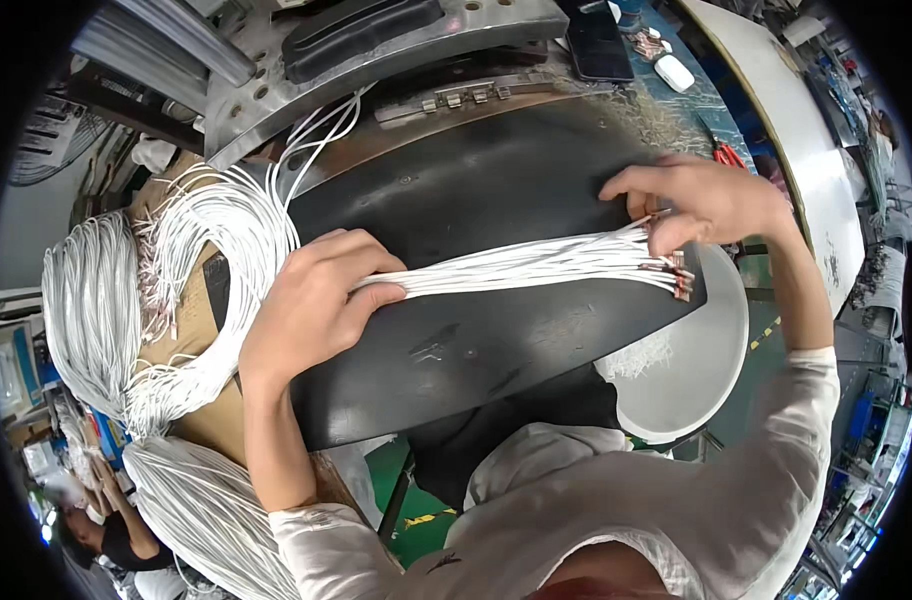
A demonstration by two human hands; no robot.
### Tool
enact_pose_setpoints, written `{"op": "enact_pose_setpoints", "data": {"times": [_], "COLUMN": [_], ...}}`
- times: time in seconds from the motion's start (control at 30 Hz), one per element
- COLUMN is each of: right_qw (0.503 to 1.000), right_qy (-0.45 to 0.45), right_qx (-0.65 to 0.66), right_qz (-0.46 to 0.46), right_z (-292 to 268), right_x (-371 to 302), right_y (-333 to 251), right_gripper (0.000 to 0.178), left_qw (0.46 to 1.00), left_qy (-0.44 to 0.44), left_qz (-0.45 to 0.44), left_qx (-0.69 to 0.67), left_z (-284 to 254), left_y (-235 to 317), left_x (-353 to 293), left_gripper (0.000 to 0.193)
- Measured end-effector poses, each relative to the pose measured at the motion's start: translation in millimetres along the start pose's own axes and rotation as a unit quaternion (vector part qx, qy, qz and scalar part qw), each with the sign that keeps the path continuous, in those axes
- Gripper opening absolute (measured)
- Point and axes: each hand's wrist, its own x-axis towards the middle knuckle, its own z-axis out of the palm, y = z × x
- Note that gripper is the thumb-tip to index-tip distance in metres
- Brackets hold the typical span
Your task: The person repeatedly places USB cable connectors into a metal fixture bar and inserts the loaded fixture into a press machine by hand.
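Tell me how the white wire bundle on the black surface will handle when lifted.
The white wire bundle is probably floppy: similar white wires curve into a loose loop. It may splay, since its strands spread toward the coppery ends. Held by the left hand alone, its far end would likely sag, as a long stretch extends past the grip.

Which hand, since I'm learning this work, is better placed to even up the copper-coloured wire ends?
Probably the right hand: it is right at the copper-coloured ends, while the left hand grips the white wires well away from them.
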Motion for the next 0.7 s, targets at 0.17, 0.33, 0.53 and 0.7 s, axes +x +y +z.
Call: {"op": "enact_pose_setpoints", "data": {"times": [0.17, 0.33, 0.53, 0.7], "right_qw": [0.946, 0.968, 0.959, 0.989], "right_qy": [0.108, -0.123, -0.177, -0.019], "right_qx": [0.072, 0.199, -0.147, 0.074], "right_qz": [-0.297, 0.084, -0.165, -0.125], "right_z": [18, 6, -36, 9], "right_x": [66, 72, 52, 68], "right_y": [-18, -84, 12, -29], "right_gripper": [0.047, 0.050, 0.054, 0.051], "left_qw": [0.992, 0.878, 0.974, 0.966], "left_qy": [0.090, 0.362, 0.186, 0.217], "left_qz": [0.022, -0.135, 0.080, 0.030], "left_qx": [-0.082, -0.284, 0.097, -0.138], "left_z": [13, 16, 30, 28], "left_y": [-9, -27, -9, -17], "left_x": [-2, -7, 6, 3], "left_gripper": [0.024, 0.017, 0.013, 0.013]}}
